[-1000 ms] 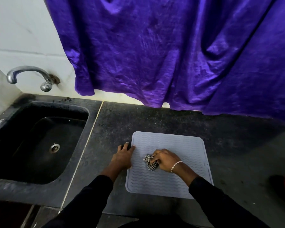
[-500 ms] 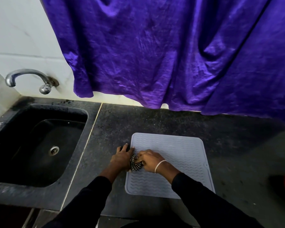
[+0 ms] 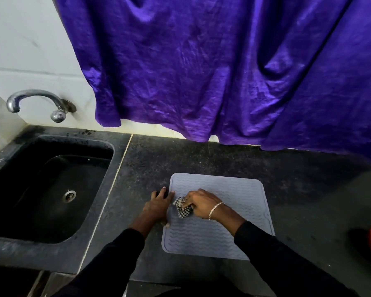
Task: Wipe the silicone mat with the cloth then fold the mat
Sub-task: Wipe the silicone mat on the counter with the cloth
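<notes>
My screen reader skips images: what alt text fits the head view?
A right hand presses a bunched checkered cloth onto a flat grey silicone mat while the left hand rests on the mat's left edge. A black sink lies left.

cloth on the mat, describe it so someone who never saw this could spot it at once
Right of the black sink, a pale grey mat lies on the dark counter. Near its left edge the right hand grips a small bunched cloth, the only black-and-white checked thing there.
</notes>
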`<state>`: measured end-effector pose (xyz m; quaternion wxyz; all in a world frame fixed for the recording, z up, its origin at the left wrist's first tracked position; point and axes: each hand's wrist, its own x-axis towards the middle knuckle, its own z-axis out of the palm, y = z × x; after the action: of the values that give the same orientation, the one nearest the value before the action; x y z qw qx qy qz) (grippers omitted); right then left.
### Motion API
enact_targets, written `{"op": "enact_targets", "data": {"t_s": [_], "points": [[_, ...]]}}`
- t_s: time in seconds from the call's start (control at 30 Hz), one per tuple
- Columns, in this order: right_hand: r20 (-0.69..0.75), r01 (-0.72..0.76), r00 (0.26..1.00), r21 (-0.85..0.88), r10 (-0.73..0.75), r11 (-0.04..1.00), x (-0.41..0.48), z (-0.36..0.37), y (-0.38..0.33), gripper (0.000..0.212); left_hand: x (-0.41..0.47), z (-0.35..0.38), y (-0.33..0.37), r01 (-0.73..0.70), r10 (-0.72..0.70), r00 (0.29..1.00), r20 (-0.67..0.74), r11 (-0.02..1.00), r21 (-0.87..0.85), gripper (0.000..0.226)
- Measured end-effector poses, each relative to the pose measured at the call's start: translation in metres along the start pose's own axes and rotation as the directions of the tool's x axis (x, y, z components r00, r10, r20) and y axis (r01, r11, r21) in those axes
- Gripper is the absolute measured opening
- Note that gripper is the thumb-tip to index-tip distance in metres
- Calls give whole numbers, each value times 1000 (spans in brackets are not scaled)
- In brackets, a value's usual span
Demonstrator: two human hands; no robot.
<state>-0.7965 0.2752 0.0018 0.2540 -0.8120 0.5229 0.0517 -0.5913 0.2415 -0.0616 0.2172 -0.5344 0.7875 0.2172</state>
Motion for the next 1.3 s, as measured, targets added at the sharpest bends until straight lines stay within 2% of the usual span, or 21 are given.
{"op": "enact_targets", "data": {"t_s": [0.17, 0.23, 0.27, 0.3, 0.37, 0.43, 0.5, 0.63, 0.73, 0.93, 1.1, 1.3], "points": [[87, 13, 996, -28, -11, 1000, 4, 14, -35, 32, 5, 6, -3, 5, -5, 1000, -27, 1000, 14, 118], [57, 75, 996, -41, -72, 996, 0, 25, -39, 55, 6, 7, -4, 1, -1, 999, -32, 1000, 3, 108], [34, 108, 994, -57, -107, 992, -3, 29, -37, 60, 7, 7, -4, 0, 0, 999, -34, 1000, 6, 105], [14, 120, 993, -65, -119, 991, -6, 31, -34, 55, 7, 7, -4, 4, -4, 1000, -31, 1000, 11, 104], [9, 83, 997, -41, -83, 996, -12, 32, -24, 34, 7, 6, -2, 6, -6, 1000, -11, 1000, 21, 114], [40, 46, 998, -25, -45, 999, -13, 35, -14, 35, 6, 4, -1, 0, -1, 1000, 20, 999, 35, 131], [41, 12, 999, -27, -11, 1000, -16, 33, -7, 38, 4, 3, 0, -1, 0, 1000, 29, 1000, 31, 137], [-82, -60, 994, 95, 68, 994, -24, 18, 9, 44, 1, 3, 2, 8, -9, 1000, 5, 1000, 15, 135], [-117, -87, 988, 133, 103, 987, -24, 14, 10, 48, -1, 1, 2, 11, -11, 1000, 6, 1000, 7, 135], [-47, -36, 998, 84, 40, 996, -23, 35, -11, 42, -3, -2, 6, 12, -13, 1000, 12, 999, 30, 135], [-38, -26, 999, 39, 28, 999, -37, 47, -2, 44, -6, -4, 7, 13, -13, 1000, 14, 1000, 19, 134], [-39, -88, 995, -11, 87, 996, -53, 36, 27, 41, -7, -5, 7, 20, -20, 1000, 20, 1000, 8, 133]]}}
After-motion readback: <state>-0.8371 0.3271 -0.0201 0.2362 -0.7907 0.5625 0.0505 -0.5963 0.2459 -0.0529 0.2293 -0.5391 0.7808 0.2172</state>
